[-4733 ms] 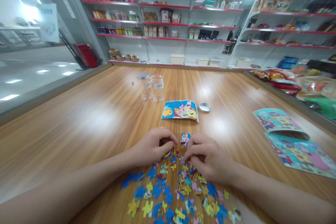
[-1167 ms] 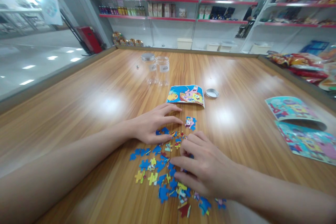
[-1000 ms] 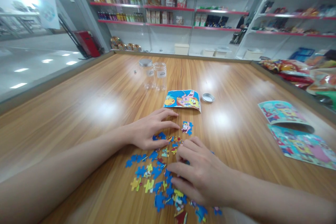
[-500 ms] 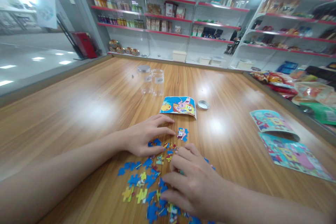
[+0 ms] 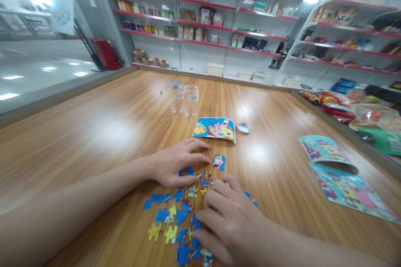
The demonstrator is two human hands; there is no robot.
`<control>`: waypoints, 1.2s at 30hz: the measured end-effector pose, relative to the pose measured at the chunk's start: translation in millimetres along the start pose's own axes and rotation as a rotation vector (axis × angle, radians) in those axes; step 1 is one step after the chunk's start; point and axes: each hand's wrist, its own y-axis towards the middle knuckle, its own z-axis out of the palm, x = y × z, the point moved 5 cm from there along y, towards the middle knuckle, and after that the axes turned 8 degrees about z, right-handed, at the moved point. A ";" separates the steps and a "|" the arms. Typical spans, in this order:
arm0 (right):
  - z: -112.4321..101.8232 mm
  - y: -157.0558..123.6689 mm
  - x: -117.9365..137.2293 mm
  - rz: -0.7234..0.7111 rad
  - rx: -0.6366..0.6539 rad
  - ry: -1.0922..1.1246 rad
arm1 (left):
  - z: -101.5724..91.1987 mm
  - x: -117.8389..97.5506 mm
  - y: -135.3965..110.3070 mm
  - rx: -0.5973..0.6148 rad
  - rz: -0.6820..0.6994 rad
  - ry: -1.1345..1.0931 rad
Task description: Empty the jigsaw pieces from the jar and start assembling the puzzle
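Observation:
Loose puzzle pieces (image 5: 175,215), mostly blue and yellow, lie scattered on the wooden table (image 5: 94,133) in front of me. My left hand (image 5: 175,162) rests flat on the table at the pile's far left edge, fingers spread and pointing toward a small joined cluster of pieces (image 5: 219,161). My right hand (image 5: 232,221) lies palm down over the near right part of the pile, fingers spread on the pieces and hiding some of them. Neither hand grips a piece that I can see.
A picture card (image 5: 214,128) lies beyond the pieces, with a metal lid (image 5: 243,127) to its right. Two clear jars (image 5: 184,98) stand farther back, one capped. Two printed sheets (image 5: 341,175) lie at the right. Shop shelves (image 5: 203,21) line the back wall.
Earlier both hands pinched pieces near the small cluster. Since then my right hand drew back over the near pieces, my left hand flattened, and the view shifted slightly.

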 end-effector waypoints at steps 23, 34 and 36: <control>8.8 -5.9 -8.9 0.082 0.110 0.102 | -2.1 -1.7 2.5 -0.005 0.001 -0.002; 9.5 -7.2 -7.7 0.071 0.129 0.081 | -1.5 -0.3 1.3 -0.011 0.006 -0.002; 9.1 -6.8 -7.5 0.067 0.127 0.080 | -1.6 -0.4 1.5 -0.011 0.007 -0.003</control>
